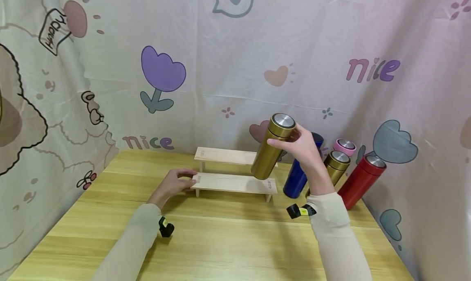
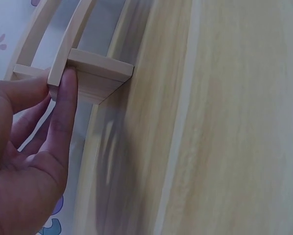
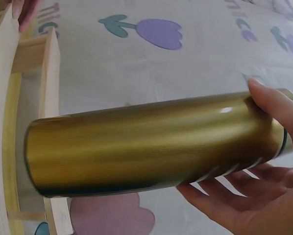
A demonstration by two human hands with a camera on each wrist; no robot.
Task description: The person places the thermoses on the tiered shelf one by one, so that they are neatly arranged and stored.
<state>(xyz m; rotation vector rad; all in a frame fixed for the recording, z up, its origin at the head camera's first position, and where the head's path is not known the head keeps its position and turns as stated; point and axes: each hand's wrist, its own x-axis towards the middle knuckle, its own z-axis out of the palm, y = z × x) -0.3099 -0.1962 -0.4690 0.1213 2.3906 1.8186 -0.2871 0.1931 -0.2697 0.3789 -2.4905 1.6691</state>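
Observation:
My right hand (image 1: pixel 305 148) grips a gold thermos flask (image 1: pixel 270 150) near its silver-topped lid. The flask is tilted, its base toward the lower left, in front of and above the right part of a two-tier wooden rack (image 1: pixel 233 183). In the right wrist view the gold flask (image 3: pixel 151 147) lies across the picture, thumb on one side and fingers on the other. My left hand (image 1: pixel 176 183) pinches the left end of the rack's lower shelf. Close up in the left wrist view, thumb and fingers of the left hand (image 2: pixel 38 142) hold the board's end (image 2: pixel 63 63).
Right of the rack stand a blue flask (image 1: pixel 294 180), a second gold flask (image 1: pixel 336 164), a pink-lidded flask (image 1: pixel 345 146) and a red flask (image 1: pixel 362 183), some partly behind my right arm. A printed curtain (image 1: pixel 206 68) hangs behind the wooden table (image 1: pixel 220 240).

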